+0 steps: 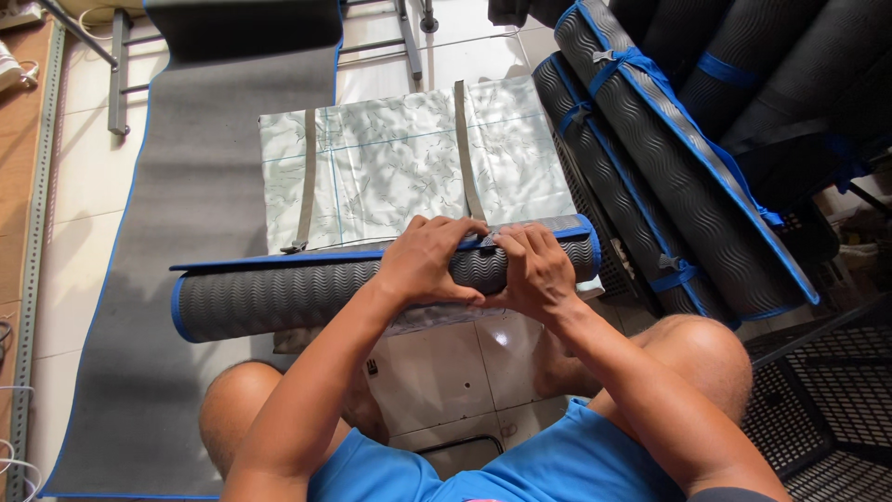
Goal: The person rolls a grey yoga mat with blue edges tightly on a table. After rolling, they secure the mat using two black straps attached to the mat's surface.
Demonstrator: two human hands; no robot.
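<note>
- The rolled mat (307, 293) was seen as dark grey foam, matt, pressed with a wavy ribbed pattern and edged in blue cloth binding.
- The flat sheet (400, 167) was shown as silvery, crinkled and slightly glossy, like foil.
- The straps (466, 149) were woven grey webbing.
- The spread mat (177, 195) was plain matt grey, finely grained.
- The floor tiles (446, 372) were pale, smooth and shiny.
- The crate (827, 390) was made of black plastic mesh.
</note>
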